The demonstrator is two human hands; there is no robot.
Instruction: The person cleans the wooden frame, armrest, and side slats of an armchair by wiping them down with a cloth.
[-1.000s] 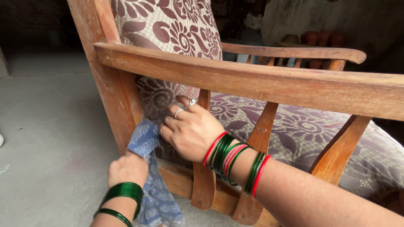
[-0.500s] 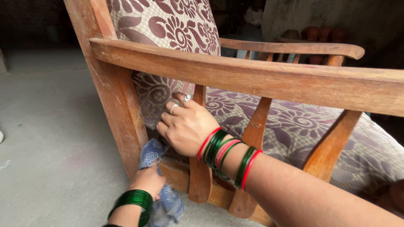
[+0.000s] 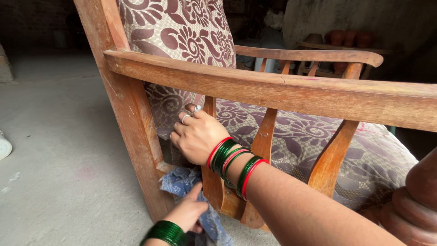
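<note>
The left hand (image 3: 187,213) pinched a blue patterned cloth (image 3: 182,181) against the low side rail of a wooden armchair (image 3: 136,132). The right hand (image 3: 196,135), fingers curled shut, gripped the first slat (image 3: 210,150) under the armrest (image 3: 255,84), beside the floral seat cushion (image 3: 300,136).

Right hand (image 3: 198,136) curled, seemingly gripping; left hand (image 3: 187,213) closed, low.

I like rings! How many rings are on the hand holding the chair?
2, both on the right hand: one ring on a middle finger, another on the finger above it, by the slat. More may be hidden on fingers curled behind.
</note>
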